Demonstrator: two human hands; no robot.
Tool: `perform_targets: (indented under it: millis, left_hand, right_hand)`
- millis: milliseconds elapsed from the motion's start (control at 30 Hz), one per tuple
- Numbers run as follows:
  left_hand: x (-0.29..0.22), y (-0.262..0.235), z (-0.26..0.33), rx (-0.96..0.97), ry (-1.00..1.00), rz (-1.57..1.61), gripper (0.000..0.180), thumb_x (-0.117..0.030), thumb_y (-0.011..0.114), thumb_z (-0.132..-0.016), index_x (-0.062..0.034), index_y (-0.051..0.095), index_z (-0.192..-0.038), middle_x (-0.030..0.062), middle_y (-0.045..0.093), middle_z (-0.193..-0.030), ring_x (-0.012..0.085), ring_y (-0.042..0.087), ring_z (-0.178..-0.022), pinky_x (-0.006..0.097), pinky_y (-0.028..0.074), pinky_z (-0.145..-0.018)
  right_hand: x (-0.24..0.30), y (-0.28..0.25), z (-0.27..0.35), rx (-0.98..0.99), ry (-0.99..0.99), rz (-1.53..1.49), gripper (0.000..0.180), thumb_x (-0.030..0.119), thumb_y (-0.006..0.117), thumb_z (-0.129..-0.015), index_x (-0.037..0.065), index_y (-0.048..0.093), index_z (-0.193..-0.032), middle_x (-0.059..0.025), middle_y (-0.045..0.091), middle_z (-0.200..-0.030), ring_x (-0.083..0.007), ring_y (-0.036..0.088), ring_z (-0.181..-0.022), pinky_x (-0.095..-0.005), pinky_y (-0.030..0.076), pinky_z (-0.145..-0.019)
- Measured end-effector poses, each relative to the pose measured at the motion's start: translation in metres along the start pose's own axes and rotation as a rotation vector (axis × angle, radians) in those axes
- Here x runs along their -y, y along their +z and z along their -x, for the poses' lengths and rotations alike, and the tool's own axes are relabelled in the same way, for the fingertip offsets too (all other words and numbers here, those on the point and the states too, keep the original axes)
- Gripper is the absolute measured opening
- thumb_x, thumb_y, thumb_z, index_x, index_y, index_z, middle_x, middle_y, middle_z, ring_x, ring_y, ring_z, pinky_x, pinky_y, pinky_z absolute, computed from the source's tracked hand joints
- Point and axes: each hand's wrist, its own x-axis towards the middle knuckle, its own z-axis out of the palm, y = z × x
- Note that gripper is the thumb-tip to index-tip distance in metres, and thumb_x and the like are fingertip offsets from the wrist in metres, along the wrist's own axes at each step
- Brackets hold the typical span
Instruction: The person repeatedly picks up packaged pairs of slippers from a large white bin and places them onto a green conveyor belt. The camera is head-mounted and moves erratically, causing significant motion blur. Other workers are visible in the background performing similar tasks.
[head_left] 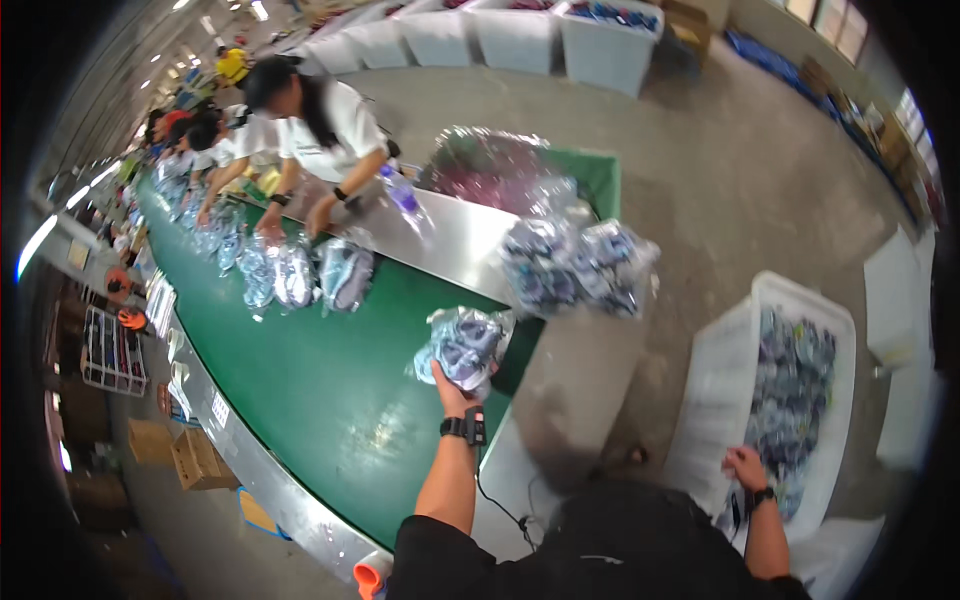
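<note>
In my left hand [457,392] is a clear plastic bag with a pair of blue-grey shoes [464,345], gripped from its near side above the green conveyor belt [340,400]. My right hand [744,467] is at the near left part of a white bin [700,400], its fingers curled in; what they hold, if anything, I cannot make out. Bagged shoes [795,390] fill that bin. Beyond my left hand, two more bagged bundles of shoes [575,265] rest at the end of the metal ledge [455,235].
Across the belt, a person in a white shirt [330,130] handles bagged shoes [290,272]. A purple-topped bottle [400,190] stands on the ledge, with a green bin [598,180] of plastic bags behind. Cardboard boxes [205,458] lie on the floor left of the belt.
</note>
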Motion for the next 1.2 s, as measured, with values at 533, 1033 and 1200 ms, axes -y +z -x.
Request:
perform_targets:
  millis: [533, 1033, 1200]
  left_hand:
    - [0.161, 0.124, 0.176, 0.369, -0.884, -0.598, 0.075, -0.064, 0.040, -0.095, -0.0039, 0.044, -0.140, 0.0168, 0.057, -0.130, 0.0334, 0.057, -0.116, 0.048, 0.049, -0.097]
    - [0.303, 0.156, 0.198, 0.275, -0.709, -0.907, 0.061, -0.053, 0.040, -0.101, -0.0050, 0.045, -0.139, 0.0126, 0.054, -0.130, 0.0276, 0.051, -0.121, 0.045, 0.039, -0.104]
    - [0.261, 0.106, 0.215, 0.060, -0.560, -0.990, 0.059, -0.050, 0.042, -0.101, -0.0035, 0.045, -0.137, 0.0145, 0.056, -0.124, 0.0289, 0.056, -0.112, 0.044, 0.047, -0.095]
  right_hand:
    - [0.170, 0.017, -0.071, 0.679, 0.020, -0.495, 0.058, 0.050, 0.055, -0.096, 0.008, 0.053, -0.136, -0.0149, 0.066, -0.115, -0.0228, 0.066, -0.101, -0.0379, 0.055, -0.083]
    - [0.001, -0.161, -0.092, 0.080, -0.253, -0.408, 0.062, 0.039, 0.075, -0.084, -0.001, 0.058, -0.129, -0.0119, 0.066, -0.118, -0.0195, 0.063, -0.103, -0.0298, 0.048, -0.094]
    - [-0.014, -0.244, -0.140, -0.246, -0.139, -0.979, 0.043, 0.033, 0.071, -0.089, 0.009, 0.059, -0.123, -0.0052, 0.065, -0.108, -0.0168, 0.065, -0.097, -0.0362, 0.058, -0.072]
